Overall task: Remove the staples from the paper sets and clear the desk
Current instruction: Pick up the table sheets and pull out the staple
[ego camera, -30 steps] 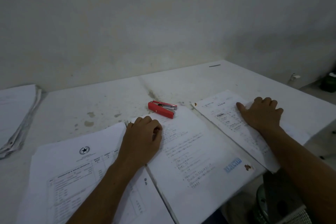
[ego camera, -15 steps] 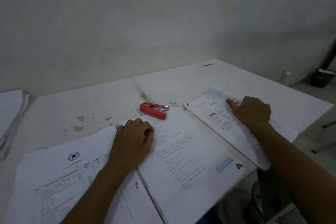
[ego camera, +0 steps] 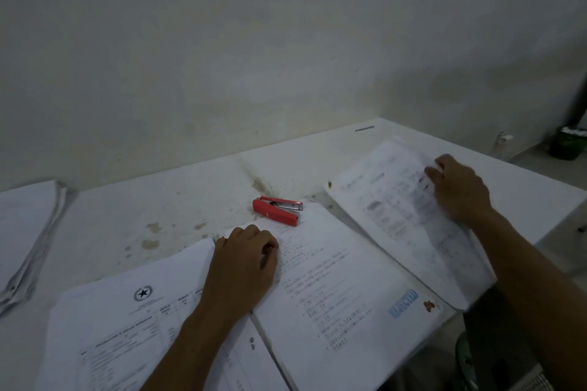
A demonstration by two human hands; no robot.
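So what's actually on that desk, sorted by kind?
Paper piles: 4 (far left, star-crested one, middle, right)
Red staplers: 1
Hands: 2 (left, right)
Total: 7

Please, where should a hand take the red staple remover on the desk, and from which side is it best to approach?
Probably grip the red staple remover across its long red body, thumb on one long side and fingers on the other, coming from above. It lies flat on the desk with the metal jaw end pointing right, near the paper's corner. The left hand is nearest, resting just in front of it.
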